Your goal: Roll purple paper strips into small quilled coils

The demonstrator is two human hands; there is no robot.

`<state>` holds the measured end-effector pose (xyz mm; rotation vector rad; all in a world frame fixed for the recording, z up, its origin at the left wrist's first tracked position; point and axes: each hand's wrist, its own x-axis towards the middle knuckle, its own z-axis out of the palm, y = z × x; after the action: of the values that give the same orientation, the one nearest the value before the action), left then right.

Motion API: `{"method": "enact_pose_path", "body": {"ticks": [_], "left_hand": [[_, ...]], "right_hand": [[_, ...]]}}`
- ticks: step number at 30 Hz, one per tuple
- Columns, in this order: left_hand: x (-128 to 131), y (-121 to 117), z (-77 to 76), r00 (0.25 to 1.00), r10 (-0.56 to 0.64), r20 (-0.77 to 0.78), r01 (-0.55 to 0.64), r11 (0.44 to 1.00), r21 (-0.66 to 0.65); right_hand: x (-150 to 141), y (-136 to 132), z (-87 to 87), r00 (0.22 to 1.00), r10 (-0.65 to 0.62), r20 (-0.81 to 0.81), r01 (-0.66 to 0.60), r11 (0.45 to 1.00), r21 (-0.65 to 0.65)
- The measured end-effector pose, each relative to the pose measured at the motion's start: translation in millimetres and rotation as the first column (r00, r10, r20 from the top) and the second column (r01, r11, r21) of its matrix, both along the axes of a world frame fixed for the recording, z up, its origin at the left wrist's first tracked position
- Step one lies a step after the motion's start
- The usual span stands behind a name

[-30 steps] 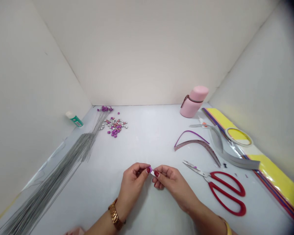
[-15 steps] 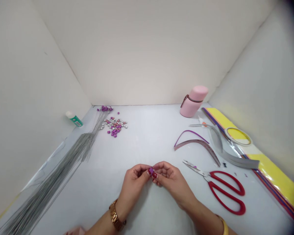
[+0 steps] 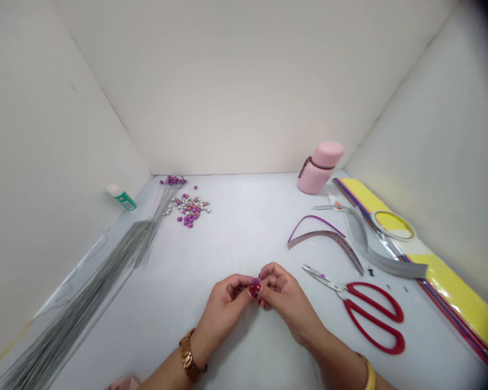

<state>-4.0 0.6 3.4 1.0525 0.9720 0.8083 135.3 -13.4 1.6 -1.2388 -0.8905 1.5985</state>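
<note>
Pink bottle: my closed bottle [image 3: 319, 169] stands by the far edge of the tabletop [image 3: 236, 244], near its far right corner; I cannot tell what is inside.
Clear packet: coloured sheets, yellow on top, show through the packet [image 3: 455, 284] along the right edge; the tape ring [image 3: 412, 233] lies on it.
Green-labelled tube: the tube [image 3: 124, 199] is at the left edge, towards the far corner; its contents are hidden.
Purple piece: the small purple piece [image 3: 255, 281] is between my fingertips, above the tabletop's near middle.
Left hand: my left hand [image 3: 223, 303] pinches the piece between thumb and finger.
Right hand: my right hand [image 3: 288, 304] meets it there, thumb and finger nearly closed at the piece; the exact grip is partly hidden.
Wires: the long grey wires [image 3: 89, 295] stretch from the near left corner towards the far left one, with a purple cluster [image 3: 174, 180] at their far end.
Small stars: the purple, silver and pinkish pile [image 3: 191, 208] sits just beside them.
Strips: the pinkish strip [image 3: 325, 234] and thin purple strip [image 3: 315, 217] curve left of the grey strip [image 3: 402, 268], which overlaps the packet.
Scissors: the red-handled scissors [image 3: 341, 292] lie between my right hand and the packet.
</note>
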Motion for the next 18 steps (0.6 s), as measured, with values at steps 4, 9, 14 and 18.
{"method": "enact_pose_path", "body": {"ticks": [4, 9, 14, 18], "left_hand": [[3.0, -2.4, -0.2, 1.0, 0.008, 0.022, -0.008, 1.0, -0.026], [1.7, -1.6, -0.1, 0.997, 0.073, 0.028, -0.072, 0.997, -0.023], [-1.1, 1.0, -3.6, 0.993, 0.12, -0.002, -0.12, 0.993, 0.004], [-0.6, -0.6, -6.3, 0.988, 0.15, -0.029, -0.149, 0.988, 0.033]], "right_hand": [[1.2, 0.9, -0.3, 0.997, 0.027, -0.069, -0.029, 0.999, -0.032], [2.0, 1.5, -0.7, 0.996, 0.023, -0.082, -0.025, 0.999, -0.023], [0.6, -0.3, -0.7, 0.998, 0.07, -0.006, -0.07, 0.997, 0.014], [-0.7, -1.4, -2.9, 0.998, 0.05, 0.044, -0.052, 0.997, 0.058]]}}
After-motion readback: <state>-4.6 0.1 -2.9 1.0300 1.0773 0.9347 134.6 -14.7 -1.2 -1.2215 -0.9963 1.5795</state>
